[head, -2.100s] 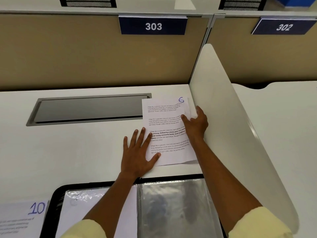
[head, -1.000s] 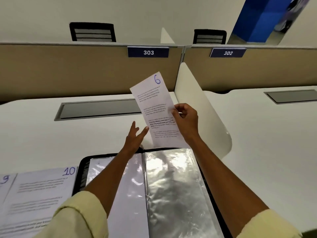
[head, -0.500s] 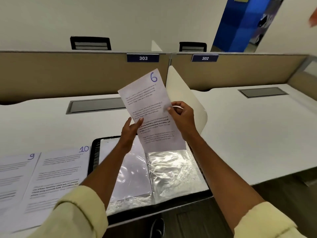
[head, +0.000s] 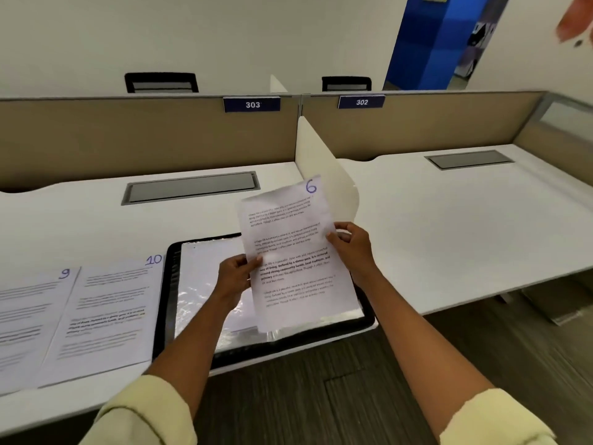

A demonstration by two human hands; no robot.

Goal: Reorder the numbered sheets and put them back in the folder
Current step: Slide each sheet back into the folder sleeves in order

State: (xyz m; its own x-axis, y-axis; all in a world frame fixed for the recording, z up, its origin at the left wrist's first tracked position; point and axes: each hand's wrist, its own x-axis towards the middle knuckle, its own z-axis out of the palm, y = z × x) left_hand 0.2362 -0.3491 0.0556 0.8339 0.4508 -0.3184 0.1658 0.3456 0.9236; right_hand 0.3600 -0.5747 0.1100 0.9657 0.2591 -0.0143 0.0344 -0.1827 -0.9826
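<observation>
Both hands grip the white printed sheet numbered 6 (head: 290,252), left hand (head: 236,277) pinching its left edge, right hand (head: 351,248) its right, above the open black folder with clear plastic sleeves (head: 205,303). White sheets marked 9 (head: 29,313) and 10 (head: 109,309) lie left of the hands. Filing looks underway; next, I judge, sheet 6 must slide squarely into a sleeve.

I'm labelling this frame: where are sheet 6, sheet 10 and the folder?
sheet 6 (head: 293,252), head view, middle of the page.
sheet 10 (head: 109,309), head view, middle of the page.
folder (head: 162,303), head view, black left edge.
</observation>
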